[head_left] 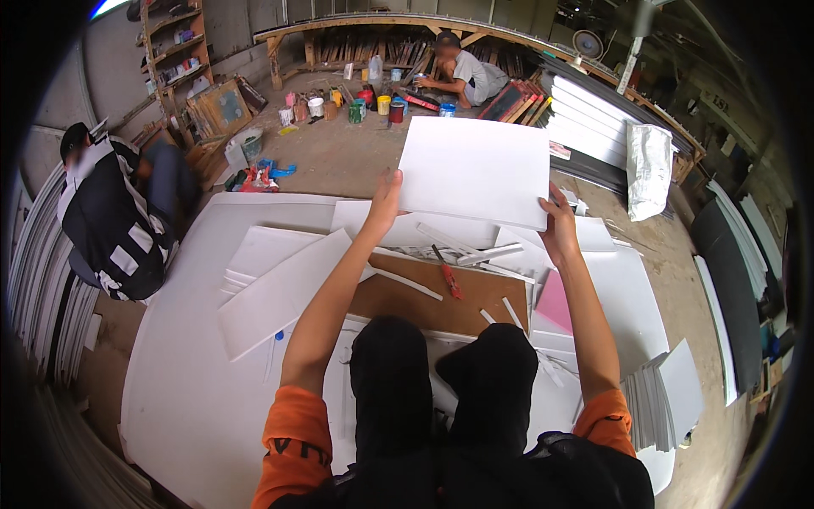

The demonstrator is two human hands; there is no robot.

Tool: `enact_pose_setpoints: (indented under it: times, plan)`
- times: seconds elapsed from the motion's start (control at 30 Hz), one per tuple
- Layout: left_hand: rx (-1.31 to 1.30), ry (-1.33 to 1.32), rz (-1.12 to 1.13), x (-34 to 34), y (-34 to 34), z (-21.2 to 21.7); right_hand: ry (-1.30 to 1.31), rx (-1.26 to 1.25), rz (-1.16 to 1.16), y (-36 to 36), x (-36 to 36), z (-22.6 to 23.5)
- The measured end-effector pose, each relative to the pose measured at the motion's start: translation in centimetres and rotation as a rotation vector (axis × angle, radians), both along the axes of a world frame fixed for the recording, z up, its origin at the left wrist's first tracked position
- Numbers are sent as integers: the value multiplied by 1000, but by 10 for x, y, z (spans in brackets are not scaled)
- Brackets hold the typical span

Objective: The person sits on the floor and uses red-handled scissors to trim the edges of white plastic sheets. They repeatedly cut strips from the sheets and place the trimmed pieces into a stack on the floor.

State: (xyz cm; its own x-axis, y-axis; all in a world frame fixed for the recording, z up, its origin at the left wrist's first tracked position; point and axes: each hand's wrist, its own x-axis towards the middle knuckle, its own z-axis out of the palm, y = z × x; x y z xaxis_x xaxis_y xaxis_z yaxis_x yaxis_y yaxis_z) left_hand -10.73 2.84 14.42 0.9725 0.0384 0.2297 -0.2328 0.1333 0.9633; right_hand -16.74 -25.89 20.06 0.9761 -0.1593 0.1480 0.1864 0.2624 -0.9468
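A white rectangular sheet (475,170) is held up in front of me, above the far part of the work surface. My left hand (387,202) grips its left edge, and my right hand (557,222) grips its lower right corner; both are closed on it. Below lies a brown board (407,293) with a red-handled cutter (448,278) resting on it, the dark tip pointing away from me. Narrow white offcut strips (492,254) are strewn over and behind the board. To the right of the board sits a pink sheet (554,304).
White sheets (284,293) lie stacked at left, and another stack (649,403) stands at right. One person (114,220) sits at the left; another (475,76) crouches at the back beside paint cans (396,111). A white sack (649,174) leans by long boards (585,106).
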Motion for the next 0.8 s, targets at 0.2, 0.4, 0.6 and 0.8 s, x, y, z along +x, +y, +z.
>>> enact_pose_setpoints:
  times: [0.2,0.4,0.6,0.8]
  plan:
    - [107,-315,40,-16,-90,20,-105,-257,-238,-74,-37,5]
    - [126,-240,-217,-11,-222,13,-41,-422,-578,-189,-68,-48]
    - [99,-174,-595,-22,-387,-49,305,-603,-902,-283,-166,-81]
    - [88,-162,-1031,-126,-538,-72,196,-710,-1398,-354,-312,-90]
